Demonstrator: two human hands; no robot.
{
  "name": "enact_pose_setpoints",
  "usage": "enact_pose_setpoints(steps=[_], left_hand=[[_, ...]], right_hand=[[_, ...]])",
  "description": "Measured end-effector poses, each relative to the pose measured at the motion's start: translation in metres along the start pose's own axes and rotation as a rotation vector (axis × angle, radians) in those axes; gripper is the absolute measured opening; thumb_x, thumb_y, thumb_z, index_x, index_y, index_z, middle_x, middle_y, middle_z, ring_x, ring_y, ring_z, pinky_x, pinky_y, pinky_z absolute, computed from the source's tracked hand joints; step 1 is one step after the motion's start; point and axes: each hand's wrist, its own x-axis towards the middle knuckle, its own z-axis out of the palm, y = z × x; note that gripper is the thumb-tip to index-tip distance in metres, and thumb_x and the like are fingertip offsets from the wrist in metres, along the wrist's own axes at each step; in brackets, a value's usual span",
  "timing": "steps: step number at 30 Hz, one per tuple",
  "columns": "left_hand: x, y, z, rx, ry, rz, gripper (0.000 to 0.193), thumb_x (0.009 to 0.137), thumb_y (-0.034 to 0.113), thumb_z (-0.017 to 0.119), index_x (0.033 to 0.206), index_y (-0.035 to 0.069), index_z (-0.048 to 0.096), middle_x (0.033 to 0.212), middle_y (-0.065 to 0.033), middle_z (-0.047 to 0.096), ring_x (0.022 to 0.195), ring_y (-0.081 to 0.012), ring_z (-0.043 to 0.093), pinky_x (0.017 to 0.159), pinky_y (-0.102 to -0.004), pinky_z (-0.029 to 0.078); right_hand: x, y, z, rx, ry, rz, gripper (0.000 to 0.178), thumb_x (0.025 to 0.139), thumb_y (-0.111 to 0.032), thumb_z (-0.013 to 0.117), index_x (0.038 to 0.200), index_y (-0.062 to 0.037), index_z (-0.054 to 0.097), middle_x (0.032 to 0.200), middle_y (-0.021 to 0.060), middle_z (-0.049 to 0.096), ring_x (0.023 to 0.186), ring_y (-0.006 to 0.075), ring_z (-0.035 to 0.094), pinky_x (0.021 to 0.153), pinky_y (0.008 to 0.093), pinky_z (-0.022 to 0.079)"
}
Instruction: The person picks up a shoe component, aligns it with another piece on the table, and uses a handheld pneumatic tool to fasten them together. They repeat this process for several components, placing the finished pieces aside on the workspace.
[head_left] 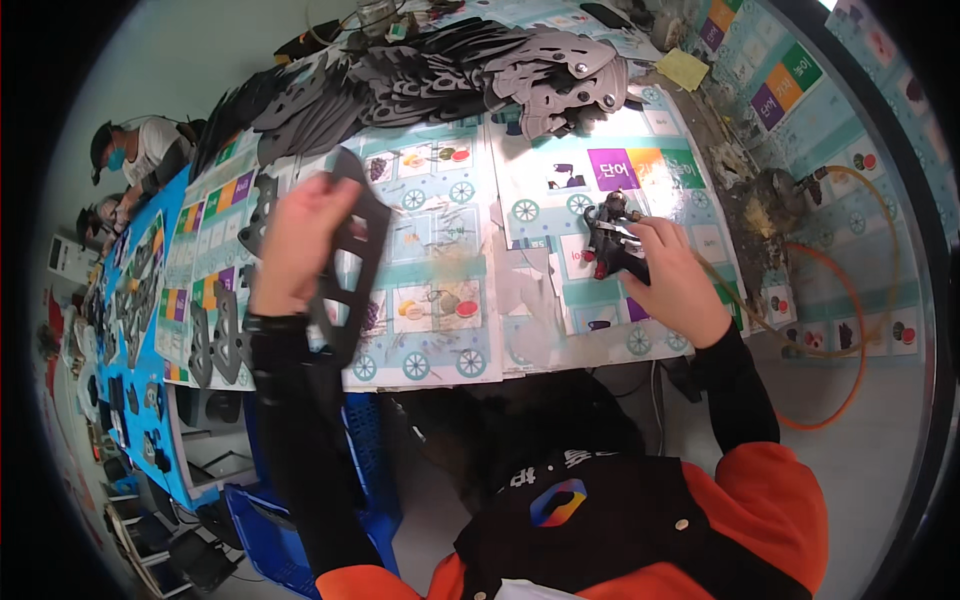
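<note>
My left hand [298, 245] is closed on a dark grey flat cut-out piece [366, 235], which has several openings and looks like a shoe upper part. The piece is held up above the left half of the table, tilted and a little blurred. My right hand [672, 275] grips a small dark spray gun [604, 240] with red bits, over the right part of the table. Its nozzle tip is hard to make out. Several similar grey pieces [228, 335] lie on the paper to the left of my left hand.
A long heap of grey cut-out pieces [400, 90] spans the table's back. Printed sheets [440, 225] cover the tabletop. An orange hose [862, 350] loops at the right, near a crusted pot [775, 200]. Blue crates [265, 520] stand below; people [150, 155] are at the far left.
</note>
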Motion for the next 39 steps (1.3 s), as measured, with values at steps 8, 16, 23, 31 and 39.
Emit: enact_pose_setpoints(steps=[8,16,23,31,39], left_hand=[[-0.042,-0.101,0.055,0.695,0.291,0.181,0.041,0.098,0.031,0.080,0.120,-0.003,0.071,0.101,-0.0146,0.074,0.090,-0.0298,0.070,0.081,-0.0409,0.055],[-0.117,-0.122,0.047,0.641,0.358,-0.010,0.041,0.082,0.013,0.091,0.116,0.000,0.070,0.107,-0.0119,0.066,0.093,-0.0292,0.064,0.082,-0.0417,0.053],[-0.117,-0.109,0.063,0.439,0.217,-0.247,0.051,0.084,0.012,0.088,0.127,0.000,0.064,0.114,-0.0160,0.062,0.114,-0.0392,0.059,0.097,-0.0475,0.049],[-0.128,-0.121,0.088,0.477,0.483,0.121,0.038,0.086,0.006,0.084,0.120,0.002,0.067,0.099,-0.0135,0.067,0.094,-0.0381,0.064,0.085,-0.0454,0.052],[-0.135,-0.137,0.087,0.402,0.520,0.261,0.035,0.088,0.006,0.083,0.121,0.003,0.070,0.099,-0.0121,0.072,0.090,-0.0339,0.066,0.080,-0.0418,0.053]], right_hand=[[0.025,0.031,0.010,-0.132,-0.359,-0.057,0.072,0.075,-0.018,0.092,0.132,0.0051,0.055,0.126,0.0227,0.059,0.123,0.0444,0.058,0.106,0.0485,0.051],[0.043,0.031,0.033,-0.113,-0.172,-0.038,0.038,0.088,0.001,0.068,0.125,0.0052,0.057,0.115,0.0200,0.063,0.108,0.0371,0.066,0.093,0.0461,0.056],[0.074,-0.063,-0.018,0.721,-0.660,0.413,0.048,0.080,0.008,0.056,0.127,0.0039,0.064,0.101,0.0058,0.073,0.085,0.0117,0.064,0.067,0.0275,0.053],[0.088,-0.142,-0.011,0.776,-0.976,0.428,0.038,0.084,0.001,0.063,0.122,0.0025,0.069,0.090,0.0038,0.072,0.063,0.0074,0.058,0.054,0.0237,0.045],[0.096,-0.178,0.009,0.548,-1.132,0.458,0.027,0.088,-0.009,0.071,0.114,-0.0017,0.071,0.081,-0.0001,0.066,0.068,0.0070,0.055,0.061,0.0283,0.046]])
